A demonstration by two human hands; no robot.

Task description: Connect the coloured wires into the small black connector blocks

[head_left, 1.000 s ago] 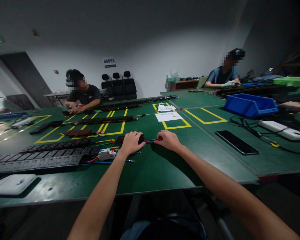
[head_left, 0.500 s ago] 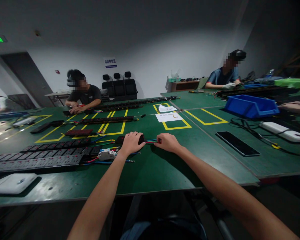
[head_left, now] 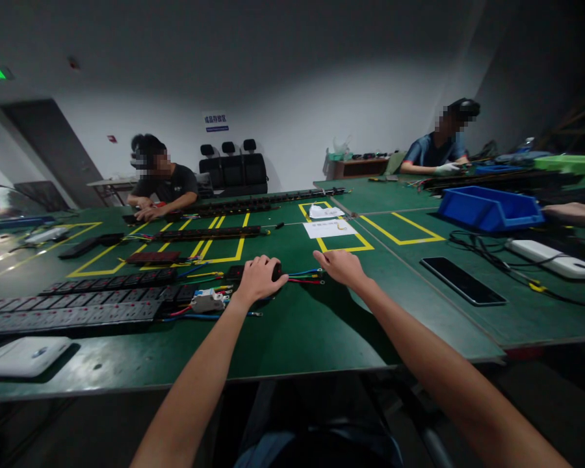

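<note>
Left on the tabletop (head_left: 141,367): grey socket strips (head_left: 78,316) with red switches, side by side, wires leaving their right ends. White circuit breaker (head_left: 208,300) beside those ends; a blue lead (head_left: 199,317) near it runs out to a metal tip, joined to nothing visible. Centre: left hand (head_left: 260,279) closed over a black housing (head_left: 276,271) lying on the tabletop, much of it hidden. From its right end, coloured wires (head_left: 305,279) fan out, metal terminals on their ends. Judged from this: terminals look fitted, wires look unconnected; the housing's inside can't be checked. Right hand (head_left: 342,265) just beside the wire tips, fingers partly curled; cannot tell whether it pinches one. Farther right, smartphone (head_left: 461,279) and blue bin (head_left: 490,209), both apart from the work.
</note>
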